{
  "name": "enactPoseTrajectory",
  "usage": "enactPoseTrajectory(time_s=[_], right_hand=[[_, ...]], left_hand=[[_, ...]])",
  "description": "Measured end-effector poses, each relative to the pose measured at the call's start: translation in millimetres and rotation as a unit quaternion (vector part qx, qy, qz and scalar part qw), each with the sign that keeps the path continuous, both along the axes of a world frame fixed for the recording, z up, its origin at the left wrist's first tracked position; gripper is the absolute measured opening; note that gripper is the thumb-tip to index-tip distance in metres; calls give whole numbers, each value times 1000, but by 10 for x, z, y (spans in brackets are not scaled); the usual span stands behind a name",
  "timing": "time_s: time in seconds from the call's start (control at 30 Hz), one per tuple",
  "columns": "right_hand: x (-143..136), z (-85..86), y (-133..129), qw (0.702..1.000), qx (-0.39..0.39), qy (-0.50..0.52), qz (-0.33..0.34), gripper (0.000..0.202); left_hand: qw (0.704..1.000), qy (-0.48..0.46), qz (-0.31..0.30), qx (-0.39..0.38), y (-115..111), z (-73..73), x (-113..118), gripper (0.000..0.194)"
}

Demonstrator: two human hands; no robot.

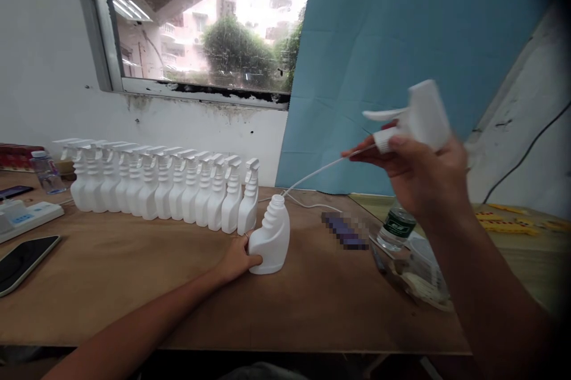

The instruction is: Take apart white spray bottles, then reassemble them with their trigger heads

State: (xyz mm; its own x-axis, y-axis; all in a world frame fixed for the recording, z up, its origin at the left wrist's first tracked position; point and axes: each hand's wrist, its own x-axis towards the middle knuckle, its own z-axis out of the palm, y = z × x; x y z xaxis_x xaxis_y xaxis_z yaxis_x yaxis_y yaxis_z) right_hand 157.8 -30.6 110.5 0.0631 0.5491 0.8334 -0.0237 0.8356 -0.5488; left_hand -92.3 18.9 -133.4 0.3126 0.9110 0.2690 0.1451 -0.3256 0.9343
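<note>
My left hand (238,258) grips the lower part of a white plastic bottle (274,240), which stands upright on the brown table with its neck uncapped. Raised on the right, my right hand (419,172) is closed around a white trigger spray head (428,115). From that head a thin bent dip tube (314,172) runs down to the left, its lower end at the mouth of the bottle. Whether the tip is inside the neck I cannot tell. Left of the bottle is a row of several white spray bottles (163,184) with their trigger heads on.
A phone (29,261), a power strip (33,213) and a clear bottle (47,173) lie or stand at left. On the right are a labelled water bottle (396,226), a clear plastic tub (423,261) and yellow packets (504,222). A blue sheet (383,29) hangs behind.
</note>
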Motion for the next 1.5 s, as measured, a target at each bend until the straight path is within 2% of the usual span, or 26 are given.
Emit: enactPoseTrajectory(time_s=[0.1, 0.17, 0.27, 0.37, 0.47, 0.63, 0.77, 0.9, 0.97, 1.03, 1.1, 1.2, 1.27, 1.33, 1.43, 1.5], right_hand=[[-141, -117, 131, 991, -106, -76, 14, 33], [-256, -218, 223, 973, -167, -156, 21, 36], [-419, -360, 321, 932, -216, -290, 19, 27], [-529, -464, 356, 901, -232, -365, 46, 18], [-569, -540, 358, 897, -233, -366, 80, 16], [-561, -581, 350, 905, -216, -356, 89, 14], [-540, -501, 390, 885, -225, -391, 115, 12], [-484, -453, 487, 860, -257, -413, 156, 21], [-455, -491, 523, 858, -271, -403, 166, 26], [-442, -587, 537, 871, -273, -369, 172, 30], [-462, -734, 531, 896, -266, -307, 181, 31], [-563, -992, 497, 925, -264, -173, 212, 32], [-660, -1142, 469, 924, -273, -97, 251, 30], [-750, -1248, 444, 912, -285, -51, 291, 29], [-832, -1335, 420, 905, -295, -1, 305, 28], [-848, -1366, 405, 911, -293, 25, 289, 28]], left_hand=[[1000, -6, -22, -5, -15, 2, 5, 55], [999, -11, -39, -9, -31, 10, 7, 53], [997, -25, -67, -13, -53, 22, 8, 48], [996, -35, -84, -21, -66, 33, 11, 45], [994, -46, -90, -37, -75, 45, 19, 46], [992, -63, -97, -52, -88, 68, 21, 48], [992, -52, -103, -49, -79, 79, 6, 50], [991, -49, -109, -58, -72, 75, -2, 53], [990, -46, -117, -71, -86, 87, -12, 57], [988, -28, -132, -77, -103, 134, -30, 59], [983, -21, -170, -62, -102, 238, -48, 59], [977, -107, -182, 5, -45, 528, -48, 67], [974, -175, -128, 57, 3, 801, -18, 73], [973, -197, -83, 92, 22, 1093, 34, 73], [977, -170, -102, 83, -21, 1423, 138, 67], [979, -155, -122, 56, -66, 1504, 203, 58]])
